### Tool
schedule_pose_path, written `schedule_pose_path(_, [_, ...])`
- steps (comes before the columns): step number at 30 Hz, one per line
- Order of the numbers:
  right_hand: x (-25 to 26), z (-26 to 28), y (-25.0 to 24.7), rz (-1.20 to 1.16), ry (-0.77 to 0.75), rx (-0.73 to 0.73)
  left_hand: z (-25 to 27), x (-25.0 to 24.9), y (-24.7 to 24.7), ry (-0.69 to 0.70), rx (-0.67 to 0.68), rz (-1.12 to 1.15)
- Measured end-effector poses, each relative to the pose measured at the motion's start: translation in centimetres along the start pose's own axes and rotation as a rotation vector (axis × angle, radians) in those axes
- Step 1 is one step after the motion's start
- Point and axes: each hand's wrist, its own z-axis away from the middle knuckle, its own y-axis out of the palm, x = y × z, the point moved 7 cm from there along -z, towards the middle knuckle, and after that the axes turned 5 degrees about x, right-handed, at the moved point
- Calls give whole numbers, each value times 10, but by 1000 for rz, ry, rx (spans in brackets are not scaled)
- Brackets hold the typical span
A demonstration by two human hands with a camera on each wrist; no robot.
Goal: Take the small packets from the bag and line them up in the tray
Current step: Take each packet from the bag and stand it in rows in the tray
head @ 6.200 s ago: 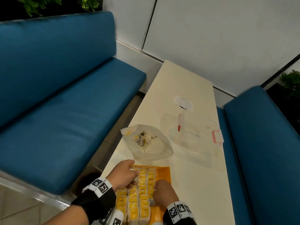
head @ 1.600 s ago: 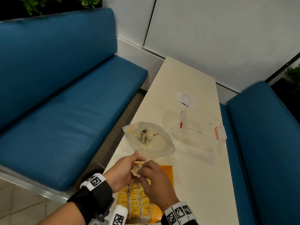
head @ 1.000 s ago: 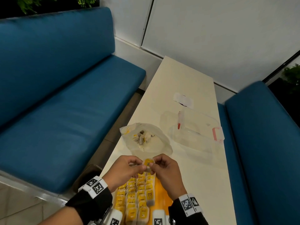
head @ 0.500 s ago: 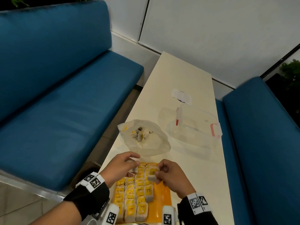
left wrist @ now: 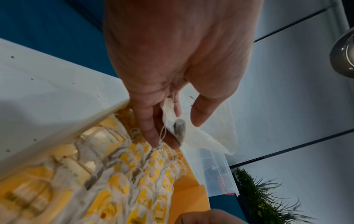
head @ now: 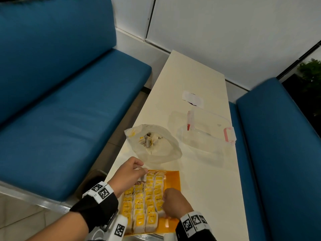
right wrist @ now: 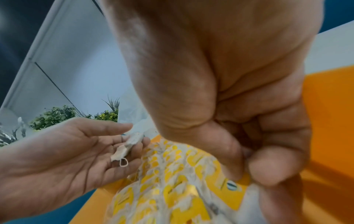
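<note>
An orange tray at the table's near end carries rows of small white packets with yellow tags. Behind it lies the clear plastic bag, open, with a few packets inside. My left hand hovers over the tray's far left corner, its fingers loosely holding a white packet with a looped string, the same packet in the right wrist view. My right hand is down at the near end of the rightmost row, thumb and forefinger pinching a yellow-tagged packet.
A clear lidded container with red latches sits right of the bag, a white paper scrap beyond it. Blue benches flank the narrow cream table. The table's left edge runs close beside the tray.
A second ago both hands held a packet together above the tray. My right hand has since dropped toward me to the rightmost row with it; my left hand stayed near the far left corner.
</note>
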Motion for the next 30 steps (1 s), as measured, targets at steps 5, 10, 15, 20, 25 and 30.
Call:
schedule_pose_path(5, [-5, -5, 8, -52, 80, -2, 0, -1, 0, -4, 11, 1])
schedule_pose_path(10, [-10, -8, 11, -113, 124, -42, 1, -2, 0, 9, 9, -41])
schedule_pose_path(15, [-8, -10, 10, -213, 105, -110, 1, -2, 0, 9, 8, -45])
schedule_pose_path(20, [-4, -5, 9, -268, 79, -140, 3, -2, -1, -19, 7, 40])
schedule_pose_path(25, [16, 18, -28, -168, -119, -367, 7, -5, 1, -87, 44, 228])
schedule_pose_path(30, [76, 50, -49, -27, -628, -496, 11, -6, 13, -163, 111, 416])
